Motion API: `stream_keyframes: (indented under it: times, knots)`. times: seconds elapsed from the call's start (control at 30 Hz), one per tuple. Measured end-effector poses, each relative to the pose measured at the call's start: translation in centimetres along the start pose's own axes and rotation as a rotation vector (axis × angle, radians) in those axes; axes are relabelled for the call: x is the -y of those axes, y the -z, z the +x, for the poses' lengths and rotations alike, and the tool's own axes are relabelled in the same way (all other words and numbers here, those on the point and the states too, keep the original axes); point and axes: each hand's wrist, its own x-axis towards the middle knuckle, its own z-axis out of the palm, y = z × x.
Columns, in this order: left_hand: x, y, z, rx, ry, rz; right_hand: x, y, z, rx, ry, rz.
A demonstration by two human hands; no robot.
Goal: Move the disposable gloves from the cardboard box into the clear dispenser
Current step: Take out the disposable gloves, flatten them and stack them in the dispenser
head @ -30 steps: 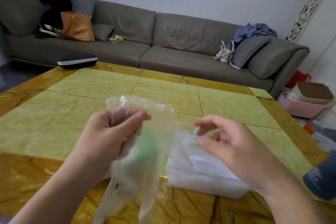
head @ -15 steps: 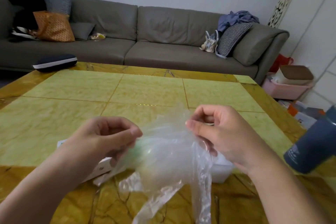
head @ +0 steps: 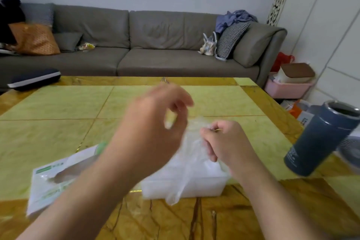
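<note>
The clear dispenser (head: 194,189) sits on the table just in front of me, full of folded white gloves. Over it my right hand (head: 224,142) pinches a thin clear disposable glove (head: 187,169), whose fingers drape down the dispenser's front. My left hand (head: 152,130) is raised above and left of the dispenser, blurred by motion, fingers loosely curled, with nothing visible in it. The white and green cardboard glove box (head: 56,177) lies flat to the left, partly hidden by my left forearm.
A dark blue tumbler (head: 319,140) stands at the table's right edge. The yellow-green stone table (head: 58,122) stretches ahead to a grey sofa (head: 155,45). A dark case (head: 33,80) lies at the far left. Pink bins (head: 288,85) sit on the floor at right.
My left hand has let go of the glove and lifted up toward the middle. My right hand has lowered the glove onto the dispenser. The view has shifted left, showing the cardboard box.
</note>
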Motion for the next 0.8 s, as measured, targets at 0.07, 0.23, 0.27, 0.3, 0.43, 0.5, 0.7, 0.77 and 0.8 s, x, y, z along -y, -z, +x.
stream_keyframes:
  times: [0.07,0.23,0.27,0.3,0.43,0.5,0.7,0.77,0.8]
  knots:
    - [0.2,-3.3,0.1,0.35,0.079,0.125,-0.4,-0.3,0.1,-0.027,0.016,-0.125]
    - [3.1,-7.3,-2.2,0.738,0.273,0.352,-1.5,0.3,0.2,-0.104,0.092,-0.501]
    - [3.7,-7.4,-2.5,0.751,0.291,0.35,-1.5,0.5,0.1,-0.114,0.105,-0.558]
    - [4.1,-7.4,-2.6,0.763,0.303,0.347,-1.6,0.7,0.0,-0.124,0.112,-0.613]
    - [5.2,-6.9,-2.3,0.804,0.338,0.286,-1.7,1.0,0.1,-0.129,0.108,-0.764]
    - [5.6,-6.7,-1.8,0.834,0.353,0.278,-1.6,0.9,0.0,-0.122,0.09,-0.838]
    - [6.1,-7.8,-1.2,0.954,0.375,0.327,-0.5,0.4,-1.0,-0.035,0.045,-0.996]
    - [6.0,-8.3,-1.0,0.955,0.347,0.34,0.3,0.1,-1.6,-0.051,0.14,-1.027]
    - [6.1,-8.5,-0.9,0.953,0.326,0.355,0.8,-0.1,-1.7,-0.042,0.234,-1.023]
